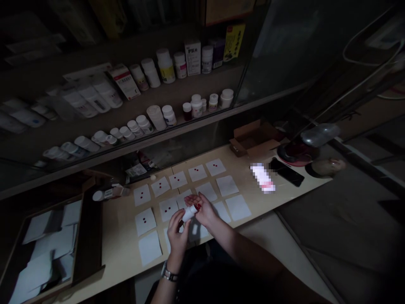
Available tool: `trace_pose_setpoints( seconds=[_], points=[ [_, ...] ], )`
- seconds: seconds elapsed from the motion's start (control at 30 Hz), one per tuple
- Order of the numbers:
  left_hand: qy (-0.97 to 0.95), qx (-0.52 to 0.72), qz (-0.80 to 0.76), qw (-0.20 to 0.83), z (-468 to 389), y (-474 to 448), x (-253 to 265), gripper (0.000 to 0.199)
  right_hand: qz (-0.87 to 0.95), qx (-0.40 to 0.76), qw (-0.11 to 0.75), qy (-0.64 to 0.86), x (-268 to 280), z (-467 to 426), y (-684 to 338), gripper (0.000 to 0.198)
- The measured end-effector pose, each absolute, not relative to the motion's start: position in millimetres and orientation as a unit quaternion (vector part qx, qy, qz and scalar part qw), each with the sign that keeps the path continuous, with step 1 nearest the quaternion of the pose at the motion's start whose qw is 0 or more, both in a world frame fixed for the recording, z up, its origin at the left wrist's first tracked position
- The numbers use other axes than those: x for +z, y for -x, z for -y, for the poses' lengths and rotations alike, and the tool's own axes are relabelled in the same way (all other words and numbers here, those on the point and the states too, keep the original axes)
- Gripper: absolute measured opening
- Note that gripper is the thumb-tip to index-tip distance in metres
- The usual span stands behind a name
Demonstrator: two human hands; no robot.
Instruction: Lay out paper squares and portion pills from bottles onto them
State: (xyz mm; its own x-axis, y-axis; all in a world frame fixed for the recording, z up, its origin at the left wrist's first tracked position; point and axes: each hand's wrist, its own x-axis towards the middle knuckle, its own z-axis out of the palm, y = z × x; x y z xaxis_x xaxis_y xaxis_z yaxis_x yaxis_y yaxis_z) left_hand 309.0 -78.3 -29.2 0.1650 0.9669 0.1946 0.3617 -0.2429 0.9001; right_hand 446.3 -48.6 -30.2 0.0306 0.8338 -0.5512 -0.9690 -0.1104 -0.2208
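In my left hand (177,231) is a small white bottle (189,213), tilted with its mouth toward my right palm. My right hand (204,210) is turned palm up and slightly cupped, its fingers stretched out. Small red tablets (198,206) show at the bottle's mouth and against the palm; how many lie there I cannot tell. Under and around both hands, white paper squares lie in rows. Pairs of red tablets rest on several of them, such as the paper square (216,167) at the back right. Others are bare, like the front-left paper square (149,249).
Shelves of white bottles (165,67) and boxes rise behind the table (117,240). An open drawer (76,253) with white papers is at left, near a lying bottle (98,195). At right are a cardboard box (253,139), a lit phone (263,178) and a dark phone (289,173).
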Motion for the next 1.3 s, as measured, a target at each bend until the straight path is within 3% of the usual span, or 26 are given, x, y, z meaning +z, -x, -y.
trace_pose_setpoints(
  seconds=[0.5,1.3],
  points=[
    [-0.717,0.386,-0.48,0.326,75.1,-310.4,-34.6,0.023,-0.062,0.629,0.683,0.365,-25.4,52.6,-442.7,0.015],
    [-0.561,0.413,-0.534,0.479,76.8,-318.8,-36.5,0.036,-0.073,0.591,0.687,0.417,-14.2,52.8,-430.3,0.03]
  ],
)
